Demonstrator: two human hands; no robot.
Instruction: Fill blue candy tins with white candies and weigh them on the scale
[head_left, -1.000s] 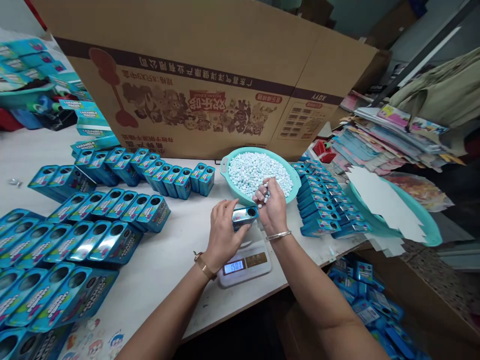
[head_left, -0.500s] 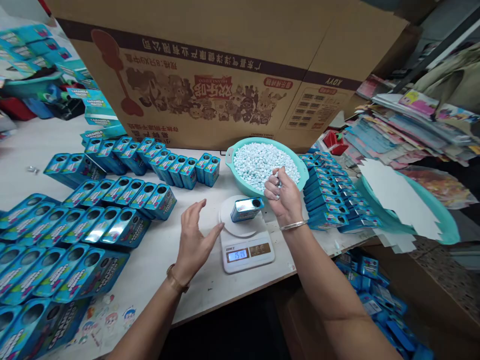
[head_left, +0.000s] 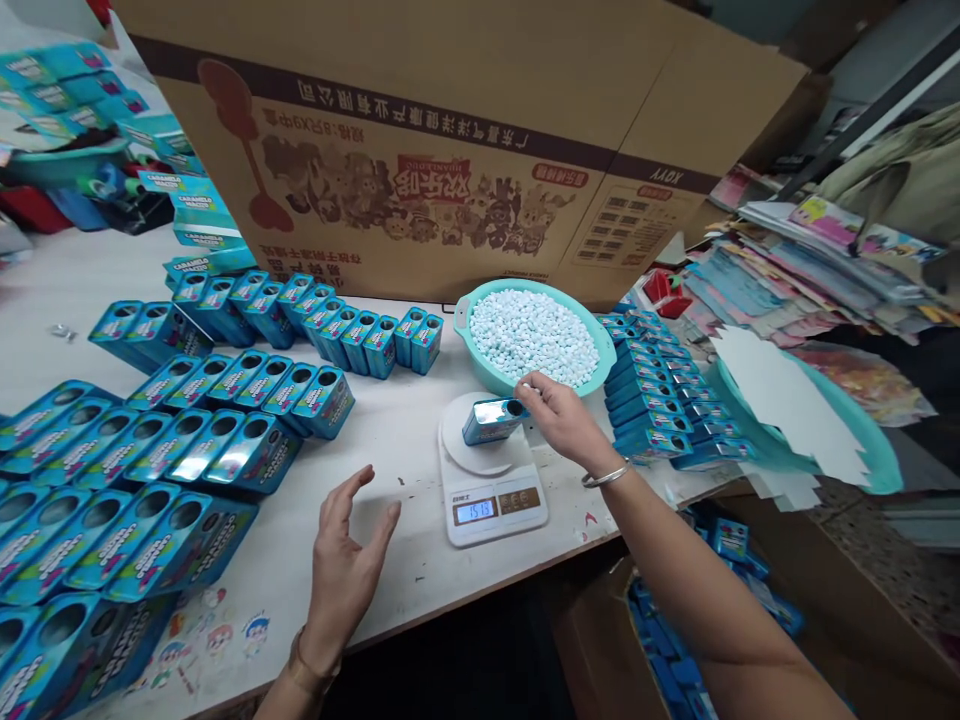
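Observation:
A blue tin (head_left: 491,421) with a round hole in its top stands on the round plate of a white digital scale (head_left: 496,490). The scale's display is lit. My right hand (head_left: 559,415) is beside the tin's hole, fingertips pinched together; what they hold is too small to make out. Behind it, a turquoise basin (head_left: 489,370) holds many small pale candies (head_left: 532,330). To the left of the scale my left hand (head_left: 349,550) hovers over the table, thumb and fingers apart, holding nothing.
Rows of open blue tins (head_left: 180,447) cover the left of the table (head_left: 405,590). More tins (head_left: 649,400) stand right of the basin. A large cardboard box (head_left: 450,130) rises behind. White sheets (head_left: 787,400) lie at the right; a carton with tins (head_left: 667,650) is below.
My right hand has moved from the basin's edge down and left to the tin. My left hand has drawn back left and toward me, away from the scale.

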